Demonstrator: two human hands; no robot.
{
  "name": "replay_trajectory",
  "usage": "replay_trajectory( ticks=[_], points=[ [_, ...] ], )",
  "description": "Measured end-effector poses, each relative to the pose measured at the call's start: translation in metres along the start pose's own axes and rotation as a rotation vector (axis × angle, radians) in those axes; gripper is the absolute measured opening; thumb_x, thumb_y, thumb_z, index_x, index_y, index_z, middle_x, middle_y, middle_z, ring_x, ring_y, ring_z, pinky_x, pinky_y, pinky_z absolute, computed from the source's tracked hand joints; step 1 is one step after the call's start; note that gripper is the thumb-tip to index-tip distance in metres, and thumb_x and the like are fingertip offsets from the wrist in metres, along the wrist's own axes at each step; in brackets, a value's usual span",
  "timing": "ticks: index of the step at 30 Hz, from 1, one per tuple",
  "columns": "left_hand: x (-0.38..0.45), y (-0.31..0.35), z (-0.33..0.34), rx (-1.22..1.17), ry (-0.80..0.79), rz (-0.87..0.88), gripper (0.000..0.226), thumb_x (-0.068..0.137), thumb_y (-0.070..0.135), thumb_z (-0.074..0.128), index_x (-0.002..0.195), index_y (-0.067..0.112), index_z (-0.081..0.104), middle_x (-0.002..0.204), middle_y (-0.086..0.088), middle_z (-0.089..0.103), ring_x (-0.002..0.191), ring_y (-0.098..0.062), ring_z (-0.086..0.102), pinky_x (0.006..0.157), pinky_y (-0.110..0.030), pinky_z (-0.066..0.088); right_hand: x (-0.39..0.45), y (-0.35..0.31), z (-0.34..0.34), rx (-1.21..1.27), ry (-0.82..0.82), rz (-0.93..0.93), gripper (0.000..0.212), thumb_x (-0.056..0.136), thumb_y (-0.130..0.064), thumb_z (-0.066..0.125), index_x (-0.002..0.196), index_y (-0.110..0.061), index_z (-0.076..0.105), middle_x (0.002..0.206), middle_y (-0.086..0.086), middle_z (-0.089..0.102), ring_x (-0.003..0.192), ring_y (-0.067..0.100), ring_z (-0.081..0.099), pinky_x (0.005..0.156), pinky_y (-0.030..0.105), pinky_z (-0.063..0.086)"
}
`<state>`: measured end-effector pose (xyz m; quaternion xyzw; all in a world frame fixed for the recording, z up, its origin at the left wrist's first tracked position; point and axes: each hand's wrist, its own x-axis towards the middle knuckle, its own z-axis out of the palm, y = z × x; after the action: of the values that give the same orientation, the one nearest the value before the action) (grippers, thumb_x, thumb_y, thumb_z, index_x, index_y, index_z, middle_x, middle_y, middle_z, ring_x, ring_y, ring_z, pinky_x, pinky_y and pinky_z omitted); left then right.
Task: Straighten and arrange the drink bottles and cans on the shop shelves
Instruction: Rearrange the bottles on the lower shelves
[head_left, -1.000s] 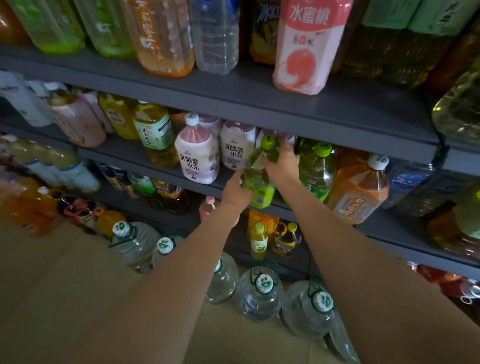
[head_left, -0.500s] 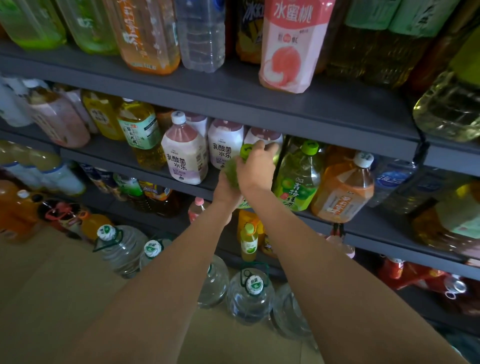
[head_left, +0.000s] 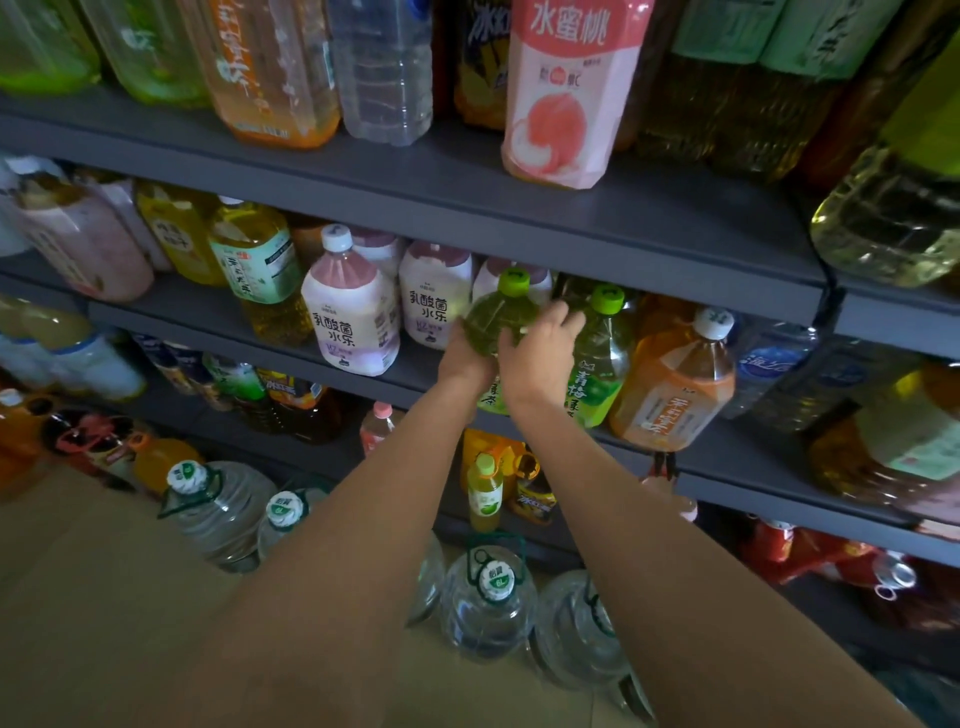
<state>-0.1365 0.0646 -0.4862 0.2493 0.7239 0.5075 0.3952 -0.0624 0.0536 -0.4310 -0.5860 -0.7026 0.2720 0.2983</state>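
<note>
A large green-capped green tea bottle (head_left: 500, 310) stands at the front of the middle shelf (head_left: 727, 452), between pink-and-white yoghurt drink bottles (head_left: 353, 322) and a second green tea bottle (head_left: 597, 358). My left hand (head_left: 465, 364) grips its left side below the shoulder. My right hand (head_left: 540, 353) wraps its right side, fingers spread over the shoulder. Both hands hold it together. An orange-labelled tea bottle (head_left: 675, 384) leans at the right.
The grey shelf above (head_left: 415, 192) carries a pink peach drink bottle (head_left: 561, 104), a clear water bottle and orange and green ones. Lower shelves hold smaller bottles. Several big water jugs (head_left: 488, 597) stand on the tan floor below my arms.
Both hands and the green tea bottle have shifted a little left along the middle shelf. Its cap, partly covered half a second ago, shows clearly above my fingers.
</note>
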Motion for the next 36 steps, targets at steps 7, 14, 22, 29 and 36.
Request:
replay_trajectory(
  ticks=[7,14,22,29,36],
  points=[
    [-0.016,-0.018,0.023,-0.139,0.132,-0.045,0.097,0.073,0.015,0.074,0.148,0.025,0.013,0.146,-0.015,0.035,0.134,-0.032,0.036,0.109,-0.044,0.035,-0.012,0.055,-0.015,0.236,0.184,0.462,0.050,0.090,-0.022,0.060,0.127,-0.001,0.032,0.137,0.016,0.033,0.116,0.034,0.048,0.072,0.029,0.032],
    [-0.016,-0.015,0.033,-0.310,0.158,-0.059,0.093,0.075,0.009,0.074,0.146,0.023,0.015,0.138,-0.012,0.046,0.125,-0.031,0.047,0.103,-0.047,0.042,0.008,0.055,-0.010,0.512,0.072,0.673,0.079,0.083,-0.032,0.069,0.140,-0.003,0.022,0.144,0.019,0.034,0.129,0.034,0.041,0.102,0.038,0.038],
    [-0.016,-0.017,0.030,-0.309,0.092,-0.059,0.099,0.077,0.008,0.071,0.148,0.026,0.004,0.142,-0.010,0.042,0.129,-0.029,0.044,0.106,-0.045,0.040,0.016,0.066,-0.002,0.538,0.094,0.680,0.081,0.080,-0.035,0.071,0.137,-0.001,0.025,0.140,0.018,0.039,0.128,0.033,0.043,0.101,0.038,0.040],
    [-0.046,-0.007,-0.008,-0.233,0.112,-0.137,0.102,0.079,0.007,0.067,0.149,0.030,-0.003,0.150,-0.011,0.029,0.131,-0.030,0.040,0.105,-0.043,0.040,-0.007,0.046,-0.003,0.579,-0.135,0.811,0.049,0.087,-0.029,0.065,0.124,0.000,0.050,0.099,0.010,0.056,0.086,0.022,0.052,0.074,0.031,0.042],
    [-0.058,0.012,-0.106,-0.194,0.241,-0.167,0.079,0.092,0.008,0.053,0.150,0.021,0.001,0.151,-0.009,0.029,0.130,-0.030,0.039,0.099,-0.030,0.035,-0.038,-0.046,0.022,0.406,-0.272,0.577,0.048,0.082,-0.031,0.069,0.115,0.003,0.059,0.105,0.015,0.060,0.098,0.027,0.056,0.080,0.037,0.046]
  ],
)
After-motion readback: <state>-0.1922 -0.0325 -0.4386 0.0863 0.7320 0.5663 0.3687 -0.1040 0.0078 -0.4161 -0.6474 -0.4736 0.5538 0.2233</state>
